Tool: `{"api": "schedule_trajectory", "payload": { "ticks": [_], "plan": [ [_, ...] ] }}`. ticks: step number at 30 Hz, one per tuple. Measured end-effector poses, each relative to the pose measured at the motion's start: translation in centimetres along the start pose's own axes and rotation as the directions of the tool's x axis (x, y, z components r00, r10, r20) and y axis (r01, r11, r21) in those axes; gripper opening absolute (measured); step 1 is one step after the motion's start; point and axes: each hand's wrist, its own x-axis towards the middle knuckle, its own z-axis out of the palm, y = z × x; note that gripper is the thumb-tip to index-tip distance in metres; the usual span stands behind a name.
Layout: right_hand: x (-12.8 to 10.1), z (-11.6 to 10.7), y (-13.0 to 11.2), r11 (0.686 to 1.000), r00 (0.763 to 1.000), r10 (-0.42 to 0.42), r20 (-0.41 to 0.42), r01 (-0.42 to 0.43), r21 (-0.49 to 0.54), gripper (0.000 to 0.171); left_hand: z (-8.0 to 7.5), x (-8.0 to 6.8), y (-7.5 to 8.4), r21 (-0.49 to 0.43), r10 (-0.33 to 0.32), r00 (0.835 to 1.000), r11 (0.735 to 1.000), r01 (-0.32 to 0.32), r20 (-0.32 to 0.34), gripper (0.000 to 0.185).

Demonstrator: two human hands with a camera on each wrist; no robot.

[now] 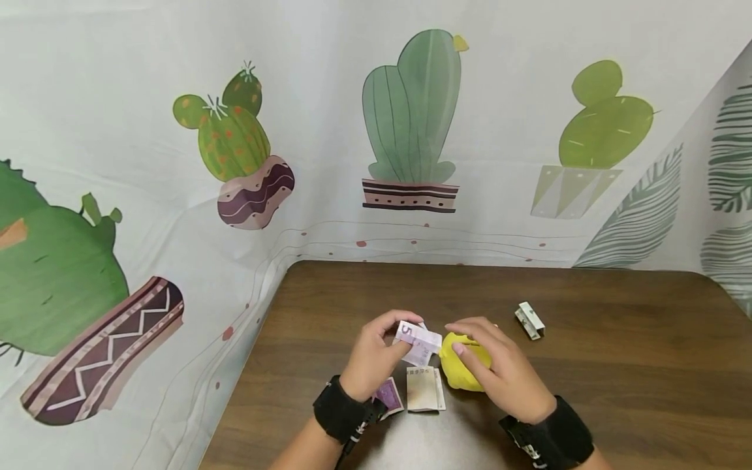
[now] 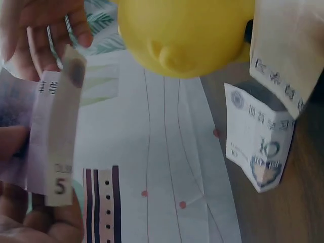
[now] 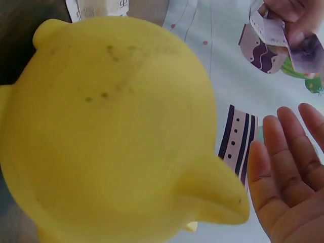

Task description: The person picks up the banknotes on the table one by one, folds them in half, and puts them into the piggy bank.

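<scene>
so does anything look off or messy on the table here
Nothing looks spilled or damaged. The left hand pinches a folded 5 banknote beside the yellow piggy bank under the right hand. Two more folded notes lie on the table, and a small folded item sits apart, far right.

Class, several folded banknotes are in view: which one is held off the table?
The purple 5 note, pinched in the left hand; the others lie on the table.

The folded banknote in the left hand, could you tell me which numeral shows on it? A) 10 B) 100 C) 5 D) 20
C: the purple folded banknote pinched by the left hand shows a 5, clear in the head and left wrist views.
</scene>
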Motion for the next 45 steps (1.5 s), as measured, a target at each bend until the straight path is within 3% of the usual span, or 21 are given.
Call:
{"api": "schedule_trajectory", "payload": {
  "ticks": [6,12,18,22,28,33,38,42,45],
  "plan": [
    [0.1,0.2,-0.2,0.997,0.997,-0.068,-0.034,0.069,0.045,0.03,0.7,-0.5,0.0,0.068,0.108,0.994,0.992,-0.109,0.02,0.029],
    [0.3,0.5,0.2,0.991,0.991,-0.12,-0.063,0.123,0.053,0.03,0.8,-0.8,0.1,0.111,0.247,0.964,0.96,-0.257,0.094,0.023],
    [0.1,0.7,0.6,0.986,0.988,-0.141,-0.062,0.146,0.082,0.032,1.0,-0.8,0.0,0.062,0.278,0.953,0.956,-0.287,0.121,0.026],
    [0.1,0.7,0.7,0.983,0.99,-0.139,-0.036,0.142,0.113,0.03,1.1,-0.8,-0.1,0.09,0.313,0.944,0.942,-0.322,0.106,0.031],
    [0.1,0.9,0.6,0.975,0.985,-0.17,-0.021,0.171,0.139,0.03,1.2,-0.7,-0.3,0.144,0.415,0.906,0.895,-0.423,0.081,0.037],
    [0.1,0.9,0.5,0.972,0.984,-0.18,-0.012,0.179,0.153,0.029,1.1,-0.7,-0.2,0.09,0.357,0.927,0.926,-0.367,0.112,0.038],
    [0.1,0.8,0.5,0.977,0.988,-0.154,0.001,0.152,0.152,0.026,0.7,-0.7,0.0,-0.069,0.222,0.956,0.975,-0.213,0.193,0.034],
    [0.2,0.8,0.6,0.979,0.99,-0.142,-0.014,0.143,0.146,0.024,0.5,-0.6,0.0,-0.198,0.13,0.965,0.976,-0.085,0.227,0.027],
    [0.2,0.9,0.6,0.979,0.989,-0.146,-0.035,0.15,0.141,0.024,0.5,-0.6,0.0,-0.193,0.097,0.97,0.98,-0.054,0.223,0.025]
  ]
}}
